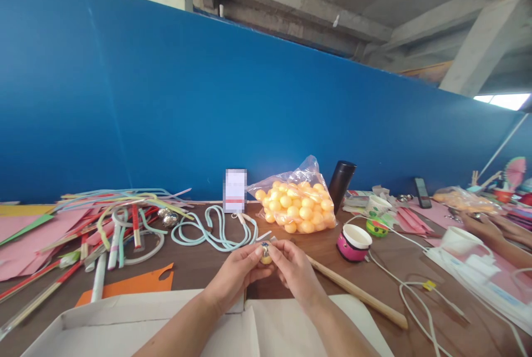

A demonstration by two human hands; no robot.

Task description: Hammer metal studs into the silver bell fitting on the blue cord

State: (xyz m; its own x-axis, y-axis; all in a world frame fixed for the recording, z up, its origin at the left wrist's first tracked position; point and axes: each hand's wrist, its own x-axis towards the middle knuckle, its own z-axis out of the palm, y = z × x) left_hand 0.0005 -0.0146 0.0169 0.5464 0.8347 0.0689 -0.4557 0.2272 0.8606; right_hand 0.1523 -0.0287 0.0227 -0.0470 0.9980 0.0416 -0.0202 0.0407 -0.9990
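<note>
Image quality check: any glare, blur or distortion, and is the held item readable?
Head view: bright opening at far right blown out; head view: glints on the clear plastic bag; head view: card pixelated, unreadable; head view: wide-angle stretch toward the side edges; head view: small object between left hand and right hand too small to identify.
</note>
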